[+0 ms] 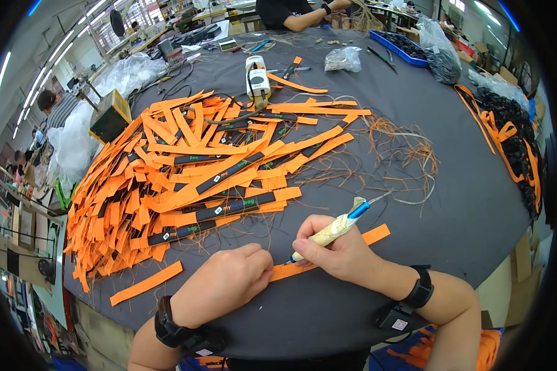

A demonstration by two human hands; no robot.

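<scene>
An orange webbing strap (375, 234) lies slantwise on the dark table in front of me. My left hand (229, 279) is closed at the strap's left part, the knuckles up and that stretch of strap hidden beneath the fingers. In my right hand (346, 252) is a corded pen-shaped tool (329, 235), blue at both ends and wrapped in cream tape. Its tip points down-left and meets the strap, or sits just above it, beside my left fingers. A loose orange strap (146, 283) lies to the left of my left hand.
A large heap of orange straps (192, 167) with black printed patches covers the left of the table (476, 222). Thread tangles (396, 154) lie right of it. Behind stand a white-and-yellow device (257, 80) and a blue tray (402, 47). A person (300, 15) works across the table.
</scene>
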